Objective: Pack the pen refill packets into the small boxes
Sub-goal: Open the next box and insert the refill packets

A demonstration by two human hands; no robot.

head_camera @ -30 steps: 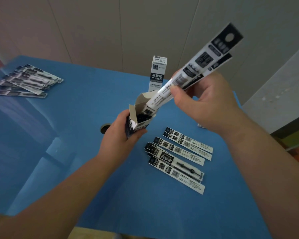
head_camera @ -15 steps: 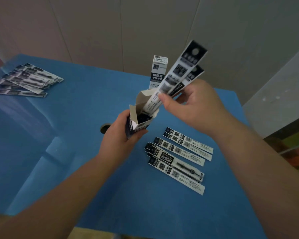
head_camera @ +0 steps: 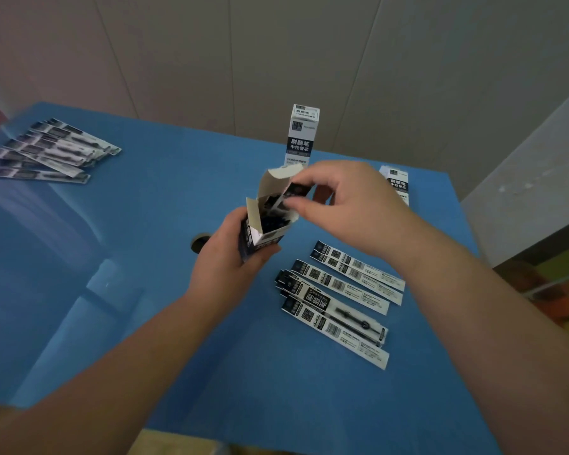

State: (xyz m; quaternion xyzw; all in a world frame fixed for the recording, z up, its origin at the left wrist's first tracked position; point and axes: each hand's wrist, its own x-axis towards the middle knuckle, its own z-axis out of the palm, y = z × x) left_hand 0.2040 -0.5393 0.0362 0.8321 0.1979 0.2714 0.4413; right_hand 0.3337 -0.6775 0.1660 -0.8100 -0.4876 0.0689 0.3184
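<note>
Packets [head_camera: 294, 193] sunk into box [head_camera: 263, 231] | right hand [head_camera: 349, 205] pinching | left hand [head_camera: 225, 267] gripping

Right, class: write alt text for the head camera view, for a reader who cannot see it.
Left hand grips an open small box while the right hand pinches refill packets almost fully pushed inside. More loose packets lie on the blue table.

Forearms [head_camera: 138, 349] bare — seemingly sleeveless
</note>
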